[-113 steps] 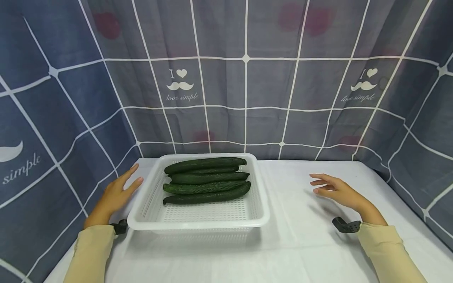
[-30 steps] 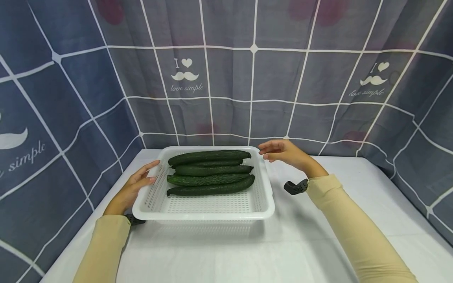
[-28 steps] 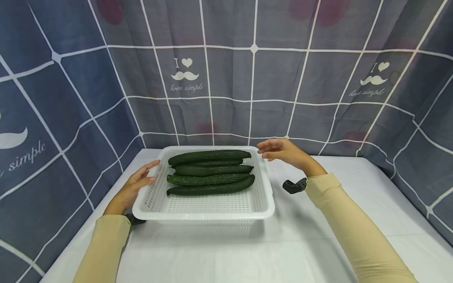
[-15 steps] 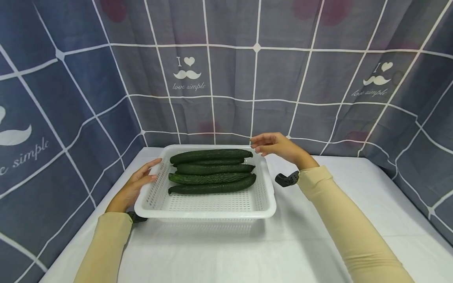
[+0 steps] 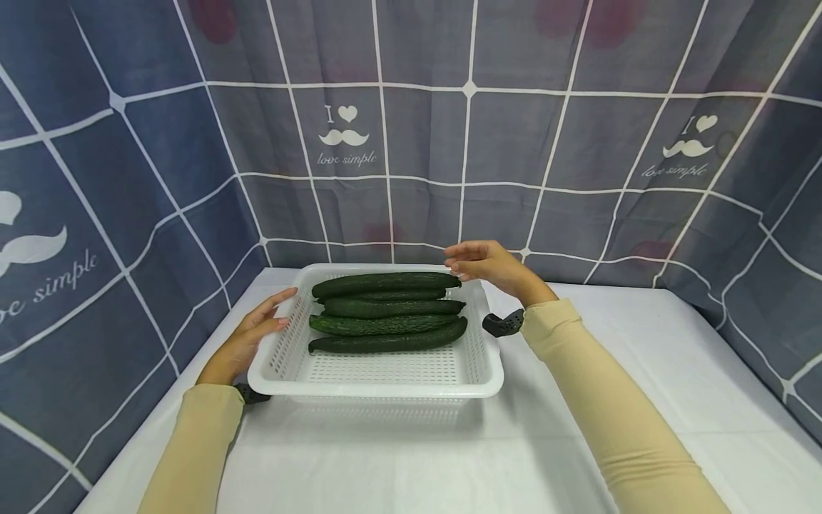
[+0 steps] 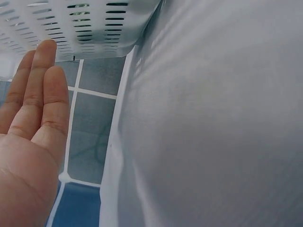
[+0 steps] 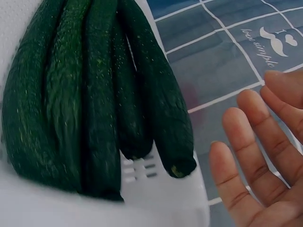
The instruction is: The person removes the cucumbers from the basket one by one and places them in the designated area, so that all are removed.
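Observation:
Several dark green cucumbers (image 5: 388,325) lie side by side, left to right, in a white perforated plastic basket (image 5: 379,390) in the head view. My left hand (image 5: 247,341) is at the basket's left rim, thumb and fingers extended; in the left wrist view the fingers (image 6: 33,99) stay straight beside the slotted wall. Whether they press on it I cannot tell. Over the basket's back right corner hovers my right hand (image 5: 491,268), fingers loosely bent and holding nothing. Its nearest thing is the end of the rearmost cucumber (image 7: 158,94), seen apart from the fingertips in the right wrist view.
A white cloth (image 5: 359,464) covers the table under the basket. Dark checked curtains (image 5: 417,128) with white lines close off the back and both sides. Each wrist carries a black strap device (image 5: 503,323).
My right hand has come in from the far right of the table to the basket's back right corner, still drifting left. The left hand has moved onto the left rim. The cucumbers keep their arrangement.

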`<state>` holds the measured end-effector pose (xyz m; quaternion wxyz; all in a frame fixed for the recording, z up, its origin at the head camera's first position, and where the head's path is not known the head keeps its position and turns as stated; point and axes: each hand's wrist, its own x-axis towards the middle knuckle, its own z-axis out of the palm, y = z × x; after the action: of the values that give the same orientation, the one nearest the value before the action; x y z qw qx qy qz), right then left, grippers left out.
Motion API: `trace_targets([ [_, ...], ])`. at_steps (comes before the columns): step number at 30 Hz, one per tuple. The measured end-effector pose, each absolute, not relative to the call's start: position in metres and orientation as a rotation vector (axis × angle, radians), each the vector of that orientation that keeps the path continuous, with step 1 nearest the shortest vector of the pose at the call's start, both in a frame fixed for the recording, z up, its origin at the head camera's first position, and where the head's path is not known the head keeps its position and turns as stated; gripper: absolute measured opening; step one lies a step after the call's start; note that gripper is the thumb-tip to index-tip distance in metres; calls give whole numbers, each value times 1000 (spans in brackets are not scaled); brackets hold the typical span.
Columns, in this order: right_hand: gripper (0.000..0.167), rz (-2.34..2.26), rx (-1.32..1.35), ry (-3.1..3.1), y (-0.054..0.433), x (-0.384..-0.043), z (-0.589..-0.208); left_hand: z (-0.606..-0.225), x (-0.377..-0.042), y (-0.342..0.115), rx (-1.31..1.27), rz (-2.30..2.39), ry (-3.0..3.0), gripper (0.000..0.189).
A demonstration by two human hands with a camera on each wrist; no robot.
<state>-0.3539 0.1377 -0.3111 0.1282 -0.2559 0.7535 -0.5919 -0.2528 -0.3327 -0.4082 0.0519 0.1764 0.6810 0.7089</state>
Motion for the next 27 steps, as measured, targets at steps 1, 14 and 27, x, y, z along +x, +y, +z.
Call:
trace_targets([
  [1, 43, -1728, -740, 2193, 135, -354, -312, -409, -253, -333, 528, 2154, 2075, 54],
  [14, 33, -1940, -707, 2259, 101, -358, -324, -410, -254, -333, 510, 2160, 2063, 55],
  [27, 32, -1863, -666, 2469, 69, -362, -328, -410, -255, -334, 562, 2168, 2036, 57],
])
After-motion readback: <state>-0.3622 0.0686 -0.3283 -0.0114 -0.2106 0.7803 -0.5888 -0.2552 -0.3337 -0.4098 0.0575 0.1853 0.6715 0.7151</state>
